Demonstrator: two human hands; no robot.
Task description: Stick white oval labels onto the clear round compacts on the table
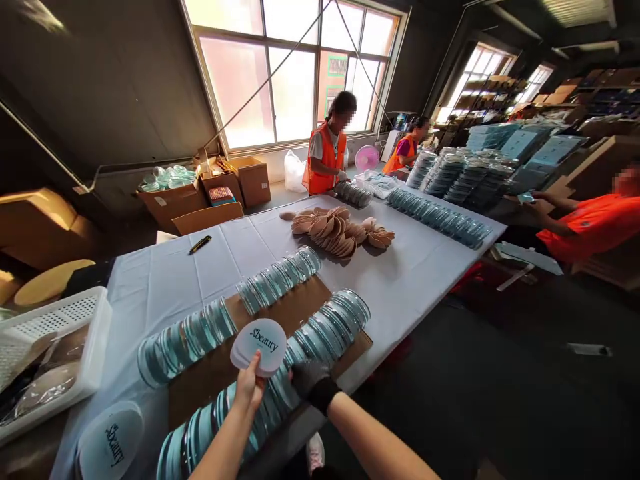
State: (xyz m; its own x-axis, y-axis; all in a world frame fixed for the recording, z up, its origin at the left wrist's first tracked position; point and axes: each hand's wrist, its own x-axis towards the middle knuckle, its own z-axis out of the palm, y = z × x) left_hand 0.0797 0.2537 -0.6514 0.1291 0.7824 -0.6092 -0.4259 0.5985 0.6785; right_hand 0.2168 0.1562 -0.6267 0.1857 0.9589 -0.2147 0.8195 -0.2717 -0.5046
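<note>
My left hand is closed on a small stack of round white cards, its thumb on top. The upper card carries dark "beauty" lettering. My right hand, in a dark glove with a black cuff, is against the near row of round teal-and-clear cases. Its fingers are dark and partly hidden among the cases, so their grip is unclear. Beyond the cards runs a second row of similar cases. Both rows stand on edge along brown cardboard.
More printed round cards lie at the lower left, near a white basket. A box cutter and a heap of tan paddle-shaped pieces are on the white-covered table. Co-workers in orange stand or sit around.
</note>
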